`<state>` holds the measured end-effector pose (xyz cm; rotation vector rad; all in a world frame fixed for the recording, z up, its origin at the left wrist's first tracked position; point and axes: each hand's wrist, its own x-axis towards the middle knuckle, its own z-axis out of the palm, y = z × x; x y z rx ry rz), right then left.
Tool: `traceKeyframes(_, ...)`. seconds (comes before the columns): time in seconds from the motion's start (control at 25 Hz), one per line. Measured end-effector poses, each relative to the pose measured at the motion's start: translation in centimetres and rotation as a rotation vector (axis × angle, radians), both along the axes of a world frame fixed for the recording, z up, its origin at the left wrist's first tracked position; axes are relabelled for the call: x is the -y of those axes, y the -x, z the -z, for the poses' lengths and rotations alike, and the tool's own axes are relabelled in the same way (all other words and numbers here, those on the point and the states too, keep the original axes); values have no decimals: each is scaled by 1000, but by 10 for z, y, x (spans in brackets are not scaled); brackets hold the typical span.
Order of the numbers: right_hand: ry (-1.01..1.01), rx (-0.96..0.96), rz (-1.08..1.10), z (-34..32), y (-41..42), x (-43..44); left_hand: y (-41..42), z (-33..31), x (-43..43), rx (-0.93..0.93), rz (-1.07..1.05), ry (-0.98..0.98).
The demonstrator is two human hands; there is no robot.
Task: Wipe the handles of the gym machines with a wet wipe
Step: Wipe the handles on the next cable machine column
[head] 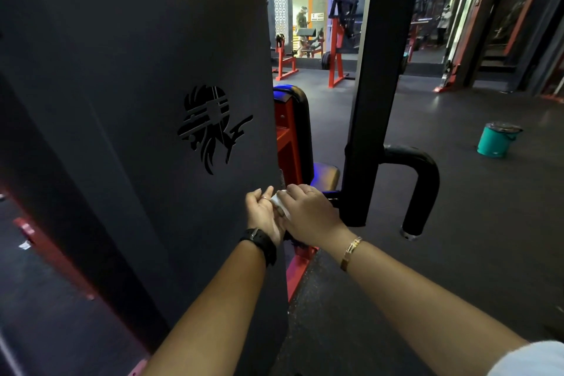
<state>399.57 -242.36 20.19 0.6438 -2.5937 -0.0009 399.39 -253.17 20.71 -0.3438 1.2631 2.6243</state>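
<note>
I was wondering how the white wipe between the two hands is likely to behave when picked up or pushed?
Probably floppy: the wipe is crumpled between the left hand and right hand. Likely very light, since it looks thin and small beside them. Pushed, it may bunch rather than slide.

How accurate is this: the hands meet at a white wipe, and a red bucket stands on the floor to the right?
Wrong colour: the bucket is teal, not red, per the head view. The rest holds.
</note>
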Motion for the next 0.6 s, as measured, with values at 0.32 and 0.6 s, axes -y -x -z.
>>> traceKeyframes(0.32, -154, -237, -304, -3, 18, -10, 5, 4, 2, 29, -3, -67)
traceKeyframes(0.6, -132, -222, -245, 6, 16, -5, 2, 2, -5, -98, -75, 189)
